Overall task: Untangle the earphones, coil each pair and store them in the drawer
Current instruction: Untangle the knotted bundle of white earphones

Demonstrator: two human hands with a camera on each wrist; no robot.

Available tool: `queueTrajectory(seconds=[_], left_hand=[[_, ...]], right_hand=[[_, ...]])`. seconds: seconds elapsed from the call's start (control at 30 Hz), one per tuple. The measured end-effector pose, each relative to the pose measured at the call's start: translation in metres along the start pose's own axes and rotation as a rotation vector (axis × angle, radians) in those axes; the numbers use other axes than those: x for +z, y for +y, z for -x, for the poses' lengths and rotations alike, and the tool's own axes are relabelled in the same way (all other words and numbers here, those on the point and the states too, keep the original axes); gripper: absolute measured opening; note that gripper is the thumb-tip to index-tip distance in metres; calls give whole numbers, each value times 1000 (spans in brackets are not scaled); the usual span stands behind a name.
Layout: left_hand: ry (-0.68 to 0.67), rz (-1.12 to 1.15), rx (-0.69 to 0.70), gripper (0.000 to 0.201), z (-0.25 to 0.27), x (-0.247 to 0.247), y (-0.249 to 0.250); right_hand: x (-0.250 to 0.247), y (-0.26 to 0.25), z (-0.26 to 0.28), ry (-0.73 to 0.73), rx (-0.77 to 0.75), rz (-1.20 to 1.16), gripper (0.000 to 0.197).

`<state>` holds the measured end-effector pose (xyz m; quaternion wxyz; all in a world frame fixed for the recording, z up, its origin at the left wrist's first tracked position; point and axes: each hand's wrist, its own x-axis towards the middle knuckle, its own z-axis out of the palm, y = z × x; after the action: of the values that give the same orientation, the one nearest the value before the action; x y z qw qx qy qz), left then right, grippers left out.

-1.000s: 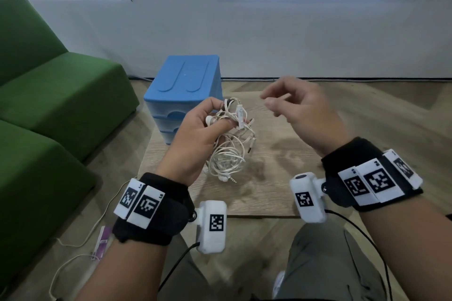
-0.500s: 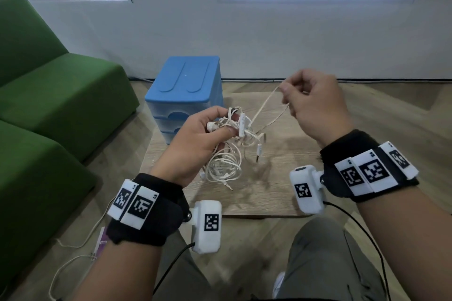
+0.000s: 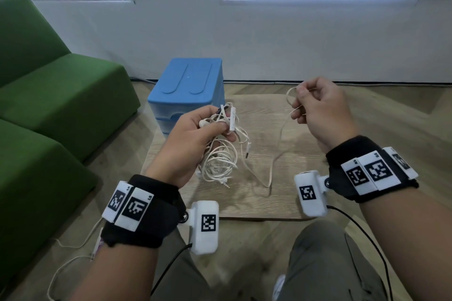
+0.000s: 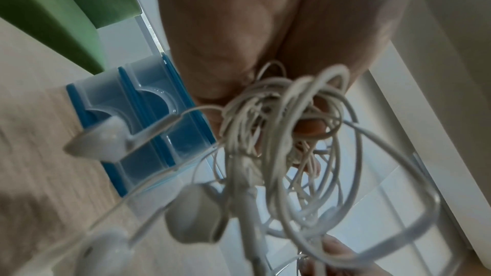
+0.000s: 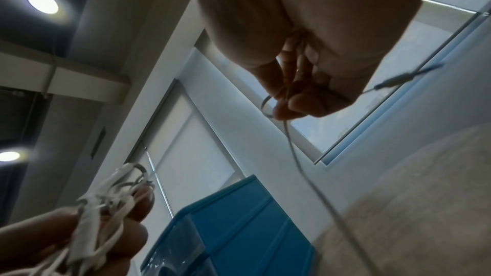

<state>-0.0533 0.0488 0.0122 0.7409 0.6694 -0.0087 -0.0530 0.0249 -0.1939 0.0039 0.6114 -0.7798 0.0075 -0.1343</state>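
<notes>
A tangled bundle of white earphones (image 3: pixel 221 154) hangs from my left hand (image 3: pixel 195 139), which grips it at the top above the small wooden table (image 3: pixel 288 200). Close up, the earphone bundle (image 4: pixel 281 144) shows loops, earbuds and a remote dangling below the fingers. My right hand (image 3: pixel 318 107) is raised to the right and pinches one loose cable (image 3: pixel 281 134) pulled out of the tangle. That cable (image 5: pixel 300 165) sags down to the table and back toward the bundle. The blue drawer unit (image 3: pixel 188 90) stands behind the left hand, its drawers shut.
A green sofa (image 3: pixel 49 110) fills the left side. A white wall with windows runs behind the table. Another white cable (image 3: pixel 71 249) lies on the floor at lower left. My knees (image 3: pixel 325 264) are just under the table's near edge.
My right hand took hold of one cable at the bundle and drew it out to the right and upward; the strand now sags long between the hands. The left hand kept gripping the bundle.
</notes>
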Motion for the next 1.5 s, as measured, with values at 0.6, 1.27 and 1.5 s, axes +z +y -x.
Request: queueTrajectory(seconds=[0.6, 1.27, 1.5], left_hand=[[4, -12, 12, 11, -5, 5, 11], [-26, 84, -40, 16, -6, 12, 12], [-54, 75, -42, 15, -4, 14, 14]], right_hand=[[15, -1, 28, -239, -54, 384, 22], [15, -10, 46, -609, 83, -120, 7], [17, -16, 48, -591, 25, -143, 23]])
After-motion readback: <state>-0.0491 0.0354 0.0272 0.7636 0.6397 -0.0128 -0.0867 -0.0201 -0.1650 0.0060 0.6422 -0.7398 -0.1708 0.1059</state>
